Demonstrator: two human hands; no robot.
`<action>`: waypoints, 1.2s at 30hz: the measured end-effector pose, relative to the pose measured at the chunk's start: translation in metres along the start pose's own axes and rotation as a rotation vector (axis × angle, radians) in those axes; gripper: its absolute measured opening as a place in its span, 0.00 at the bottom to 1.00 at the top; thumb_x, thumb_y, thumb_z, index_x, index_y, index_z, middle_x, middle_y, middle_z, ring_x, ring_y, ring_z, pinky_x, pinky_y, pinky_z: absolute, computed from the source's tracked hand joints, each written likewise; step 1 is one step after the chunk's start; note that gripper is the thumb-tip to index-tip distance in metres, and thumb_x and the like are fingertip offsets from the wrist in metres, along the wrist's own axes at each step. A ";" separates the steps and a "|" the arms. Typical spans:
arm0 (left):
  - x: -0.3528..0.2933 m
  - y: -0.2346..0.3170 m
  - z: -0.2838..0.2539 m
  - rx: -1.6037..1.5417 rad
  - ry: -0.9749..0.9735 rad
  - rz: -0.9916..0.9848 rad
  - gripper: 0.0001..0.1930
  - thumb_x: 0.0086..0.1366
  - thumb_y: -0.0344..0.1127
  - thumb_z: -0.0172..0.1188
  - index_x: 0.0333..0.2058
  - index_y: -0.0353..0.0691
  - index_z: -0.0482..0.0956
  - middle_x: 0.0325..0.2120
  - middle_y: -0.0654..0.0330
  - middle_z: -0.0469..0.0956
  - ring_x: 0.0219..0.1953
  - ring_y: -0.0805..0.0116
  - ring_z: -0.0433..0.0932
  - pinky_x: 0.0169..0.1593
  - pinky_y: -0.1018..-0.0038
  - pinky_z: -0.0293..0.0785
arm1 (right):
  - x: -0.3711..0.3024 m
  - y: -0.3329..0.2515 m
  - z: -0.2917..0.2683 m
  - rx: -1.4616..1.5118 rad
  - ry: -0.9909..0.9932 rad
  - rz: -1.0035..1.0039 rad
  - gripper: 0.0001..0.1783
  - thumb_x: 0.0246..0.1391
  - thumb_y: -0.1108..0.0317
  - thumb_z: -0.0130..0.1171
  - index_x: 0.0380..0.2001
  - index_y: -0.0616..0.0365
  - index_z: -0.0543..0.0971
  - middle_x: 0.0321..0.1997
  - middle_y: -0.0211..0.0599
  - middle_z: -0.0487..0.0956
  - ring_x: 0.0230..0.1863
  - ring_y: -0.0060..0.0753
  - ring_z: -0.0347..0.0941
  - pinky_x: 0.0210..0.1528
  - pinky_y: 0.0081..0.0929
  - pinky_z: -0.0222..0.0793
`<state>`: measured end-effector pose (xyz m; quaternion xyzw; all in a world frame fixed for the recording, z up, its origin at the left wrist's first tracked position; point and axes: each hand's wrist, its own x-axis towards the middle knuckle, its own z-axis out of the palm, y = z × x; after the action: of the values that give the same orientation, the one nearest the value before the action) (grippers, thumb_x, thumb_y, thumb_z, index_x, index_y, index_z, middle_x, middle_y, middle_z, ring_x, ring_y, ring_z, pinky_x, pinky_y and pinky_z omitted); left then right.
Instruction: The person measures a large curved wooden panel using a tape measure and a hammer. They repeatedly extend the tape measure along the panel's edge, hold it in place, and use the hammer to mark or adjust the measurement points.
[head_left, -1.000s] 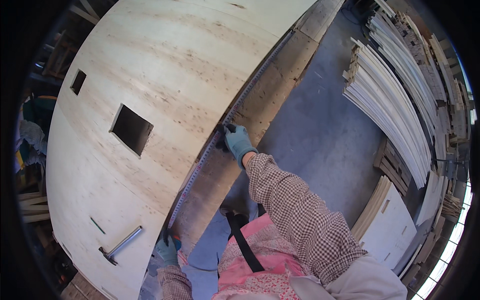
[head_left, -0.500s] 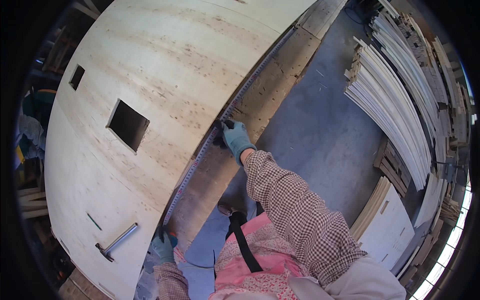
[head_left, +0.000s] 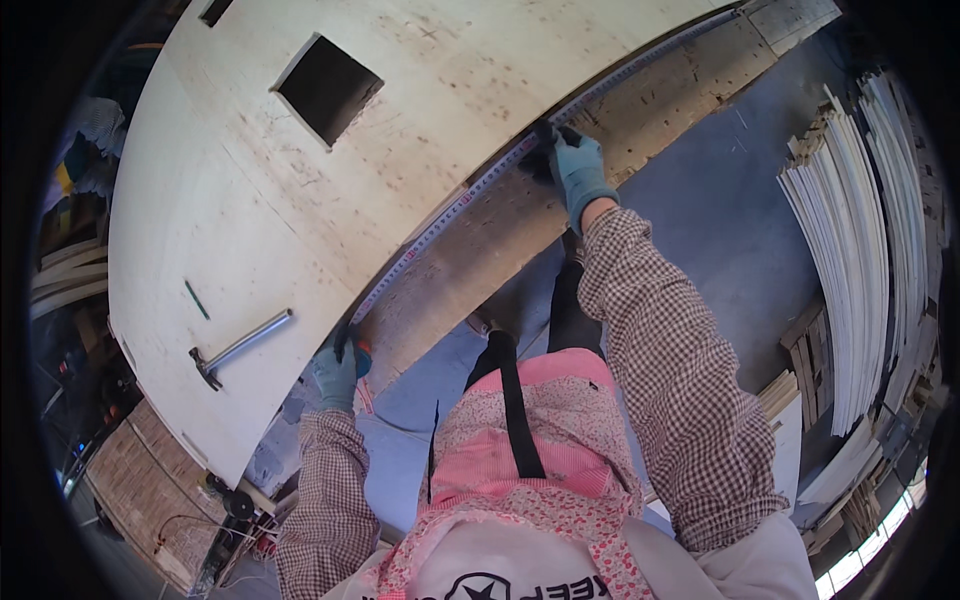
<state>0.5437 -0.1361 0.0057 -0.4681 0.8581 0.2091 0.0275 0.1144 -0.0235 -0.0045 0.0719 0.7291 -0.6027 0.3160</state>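
Note:
A tape measure's long whitish blade (head_left: 440, 225) stretches along the edge of a large pale plywood panel (head_left: 220, 180). My left hand (head_left: 336, 382), in a blue-grey glove with dark fingertips, is closed at the near end of the blade, around a partly hidden orange and teal tape measure case (head_left: 363, 358). Farther along, my right hand (head_left: 578, 172), gloved alike, has its fingers closed on the blade at the panel's edge. The blade runs on beyond that hand toward the far right. A worn wooden plank (head_left: 450, 285) lies just below the panel edge.
On the panel lie a claw hammer (head_left: 240, 348) and a thin green stick (head_left: 197, 299). A square hole (head_left: 330, 92) is cut through the panel. Stacked pale wood strips (head_left: 835, 240) stand on the floor (head_left: 700, 220) at right. A brown board (head_left: 150, 490) lies at lower left.
The whole view has shifted, so the panel, hammer and both hands appear higher up. Both hands stay closed at the tape measure along the panel edge.

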 end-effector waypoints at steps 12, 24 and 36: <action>0.001 0.008 -0.001 0.014 -0.038 -0.087 0.16 0.57 0.38 0.51 0.42 0.38 0.76 0.36 0.44 0.76 0.39 0.48 0.75 0.45 0.63 0.68 | 0.005 0.009 -0.003 -0.011 -0.063 0.000 0.18 0.51 0.61 0.56 0.38 0.66 0.76 0.29 0.39 0.78 0.27 0.29 0.73 0.30 0.26 0.71; 0.000 0.008 -0.003 0.016 -0.099 -0.210 0.16 0.57 0.39 0.53 0.43 0.37 0.76 0.37 0.46 0.76 0.40 0.50 0.75 0.46 0.64 0.68 | 0.022 0.024 -0.003 -0.072 -0.046 -0.002 0.18 0.50 0.60 0.58 0.38 0.66 0.76 0.31 0.42 0.78 0.29 0.31 0.75 0.30 0.27 0.74; -0.001 -0.005 0.002 -0.011 -0.033 -0.104 0.15 0.59 0.39 0.52 0.39 0.34 0.77 0.28 0.45 0.77 0.31 0.51 0.76 0.37 0.64 0.68 | 0.027 0.025 -0.004 0.094 -0.109 0.046 0.20 0.52 0.58 0.55 0.36 0.68 0.75 0.27 0.43 0.78 0.21 0.33 0.76 0.23 0.27 0.76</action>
<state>0.5480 -0.1363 0.0022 -0.5088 0.8308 0.2200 0.0497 0.1033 -0.0207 -0.0397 0.0702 0.6800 -0.6317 0.3655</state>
